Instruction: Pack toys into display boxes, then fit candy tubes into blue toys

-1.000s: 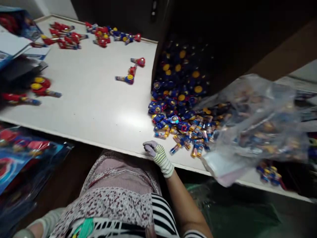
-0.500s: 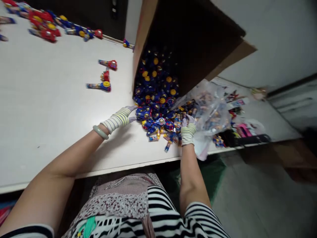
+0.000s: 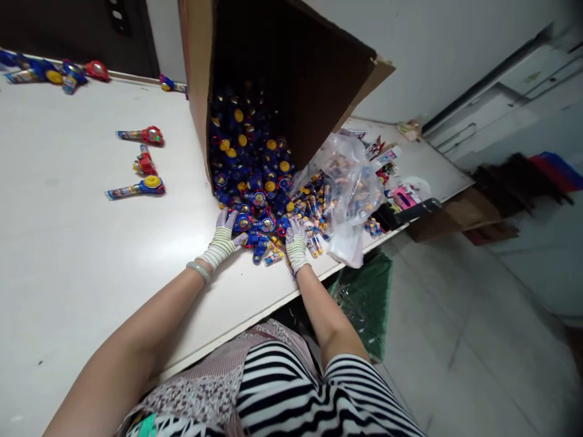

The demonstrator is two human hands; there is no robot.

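Blue plastic toys with round yellow or red-rimmed discs (image 3: 267,224) spill from a tipped cardboard box (image 3: 199,91) onto the white table (image 3: 173,230). My left hand (image 3: 222,240), in a striped knit glove, rests at the left edge of the heap. Its thumb and fingers are apart, touching the nearest blue toys. On the heap's right side is my right hand (image 3: 297,244), gloved alike, with fingers stretched against the toys. Small clear tubes with yellow ends (image 3: 314,246) lie beside it. The toys under its fingertips are partly hidden.
A clear plastic bag (image 3: 348,194) holding small items lies right of the box. Two red toys (image 3: 152,136) and a blue toy with a long tube (image 3: 136,188) lie at left. More toys (image 3: 73,76) line the back edge. A green sack (image 3: 371,303) is below the table.
My right hand has moved left from the small tubes to the blue toys, closer to my left hand. My left hand remains at the heap's left edge. The camera view has turned right.
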